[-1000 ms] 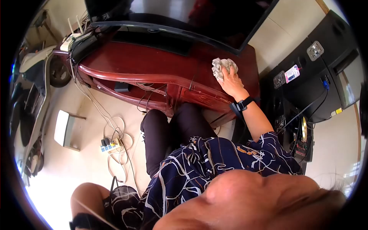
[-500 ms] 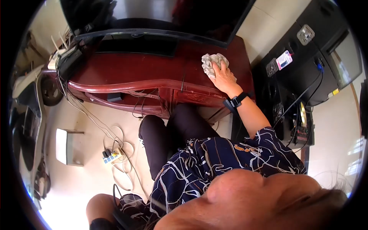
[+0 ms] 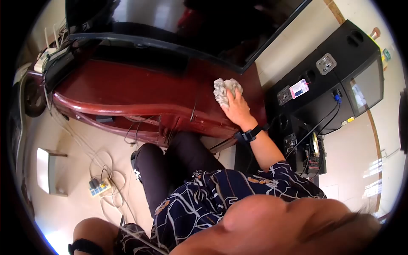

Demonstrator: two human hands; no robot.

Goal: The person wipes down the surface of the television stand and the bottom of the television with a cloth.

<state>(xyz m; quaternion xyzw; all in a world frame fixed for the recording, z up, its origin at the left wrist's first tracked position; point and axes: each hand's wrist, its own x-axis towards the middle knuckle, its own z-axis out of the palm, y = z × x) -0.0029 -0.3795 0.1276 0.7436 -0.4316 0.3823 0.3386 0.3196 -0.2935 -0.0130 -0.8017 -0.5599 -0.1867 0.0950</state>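
Observation:
My right hand presses a crumpled pale grey cloth on the dark red cabinet top, close to its right end. The fingers lie over the cloth, and a black band is on that wrist. Just behind the cloth stands a large black television. Of my left arm, only the elbow and a black band show at the bottom left; the left hand is outside the view.
Black speakers stand at the right, with a monitor and cables. A power strip with coiled cords and a white stool are on the floor. A router sits at the cabinet's left end.
The whole view has shifted and turned. My right hand still holds the cloth near the cabinet's right end; the cloth now lies slightly nearer the cabinet's front edge.

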